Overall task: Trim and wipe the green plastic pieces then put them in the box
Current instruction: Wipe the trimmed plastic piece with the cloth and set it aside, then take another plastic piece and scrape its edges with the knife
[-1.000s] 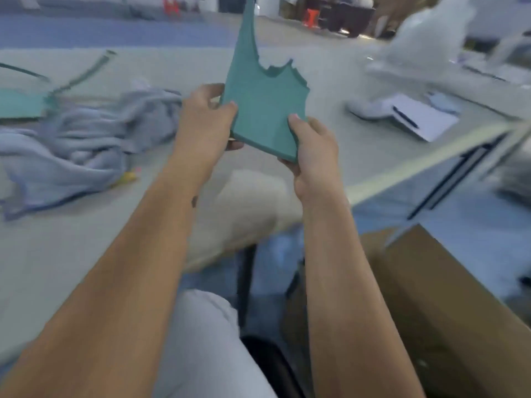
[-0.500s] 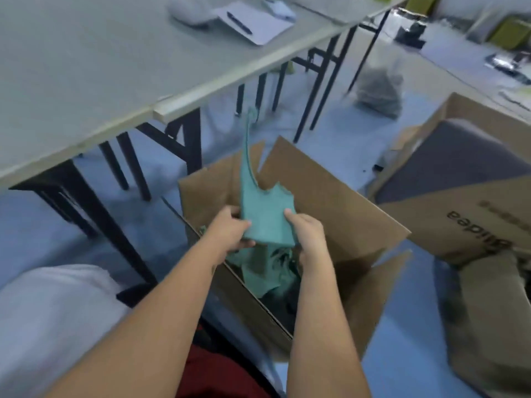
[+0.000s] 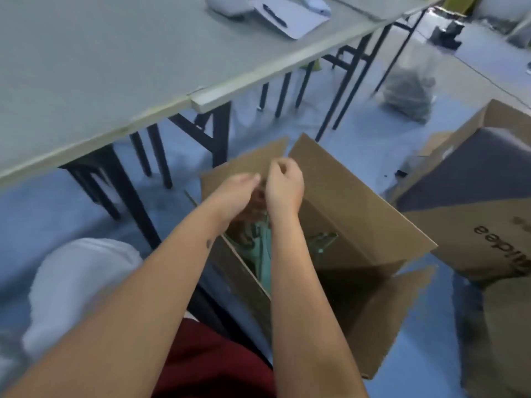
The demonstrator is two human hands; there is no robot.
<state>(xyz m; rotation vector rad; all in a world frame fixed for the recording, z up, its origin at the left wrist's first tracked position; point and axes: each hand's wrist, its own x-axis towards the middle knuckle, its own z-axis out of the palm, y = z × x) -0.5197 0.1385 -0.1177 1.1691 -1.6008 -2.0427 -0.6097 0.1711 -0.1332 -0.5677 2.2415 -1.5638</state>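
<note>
Though blurred by motion, readable from the near edge outward. Nearest, at the bottom: dark red fabric (image 3: 215, 363) over the lap, with a white cloth bundle (image 3: 77, 282) just to its left. Beyond these, on the blue floor (image 3: 57, 219): an open cardboard box (image 3: 359, 202), flaps spread, far flap standing tilted. Inside the box, along its left wall and down in its middle: the green plastic pieces (image 3: 265, 254), lying in a loose heap, partly hidden by the forearms. Above the far left part of the box opening, close together and all but touching: left hand (image 3: 235, 193) with fingers stretched out toward the right, smeared, gripping nothing; right hand (image 3: 284, 188) with fingers curled inward, nothing visible between them. To the right, well apart from the hands: a second cardboard box (image 3: 488, 239) with printed lettering on its near flap and something dark grey inside. Farther off, on the left: a grey table (image 3: 115, 67) on black legs, bearing a sheet of paper (image 3: 290, 15) with a pen (image 3: 274, 14) lying on it. Far right, on the floor past the table legs: a clear bag (image 3: 408, 93) of dark scraps.
</note>
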